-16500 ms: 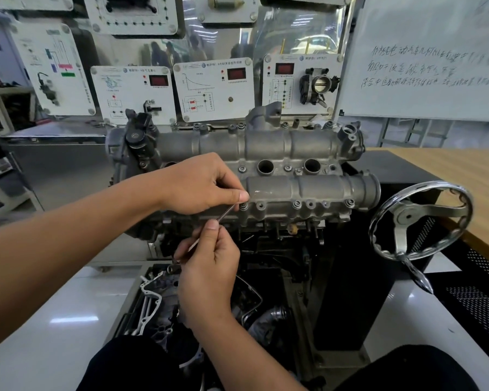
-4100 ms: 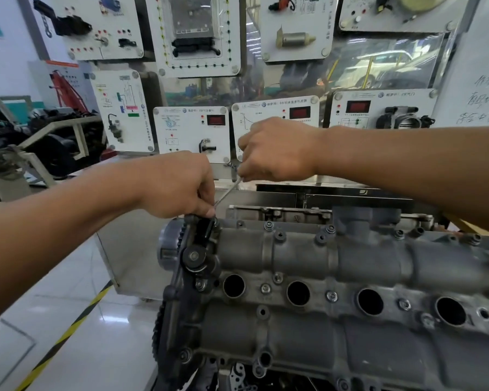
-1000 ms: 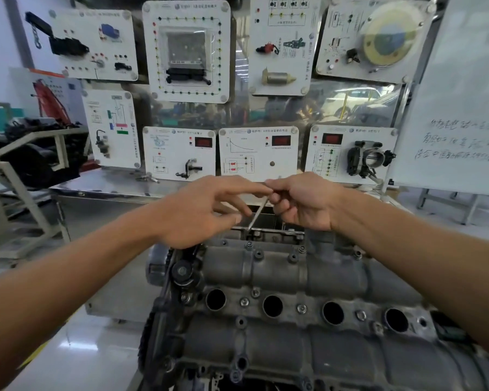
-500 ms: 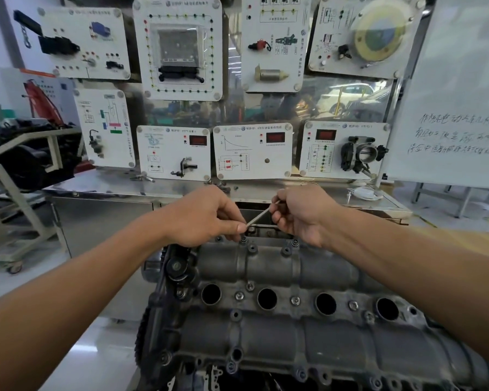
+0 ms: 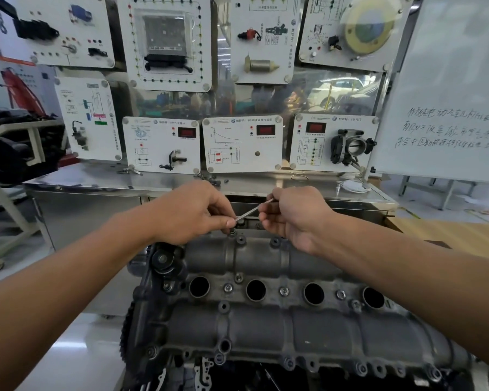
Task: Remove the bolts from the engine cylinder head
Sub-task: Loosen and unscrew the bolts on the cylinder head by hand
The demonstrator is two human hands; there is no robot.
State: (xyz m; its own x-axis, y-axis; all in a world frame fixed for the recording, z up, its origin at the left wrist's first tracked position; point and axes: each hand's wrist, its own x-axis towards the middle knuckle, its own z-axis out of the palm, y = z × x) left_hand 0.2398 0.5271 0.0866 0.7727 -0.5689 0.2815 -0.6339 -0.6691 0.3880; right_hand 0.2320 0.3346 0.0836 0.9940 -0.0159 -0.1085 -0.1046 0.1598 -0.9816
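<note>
We are pinching a thin silver key [image 5: 251, 212], left hand [image 5: 198, 213] and right hand [image 5: 291, 215], undoing one dark bolt [image 5: 232, 231], with many apparently remaining in the grey cast cylinder head [image 5: 266, 328].

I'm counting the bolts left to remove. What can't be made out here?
Head view: tip of the tool and the bolt under it, mostly hidden behind the left hand.
Head view: cylinder head right end, covered by the right forearm.
Head view: whiteboard writing, blurred, cut off by the right edge.
</note>
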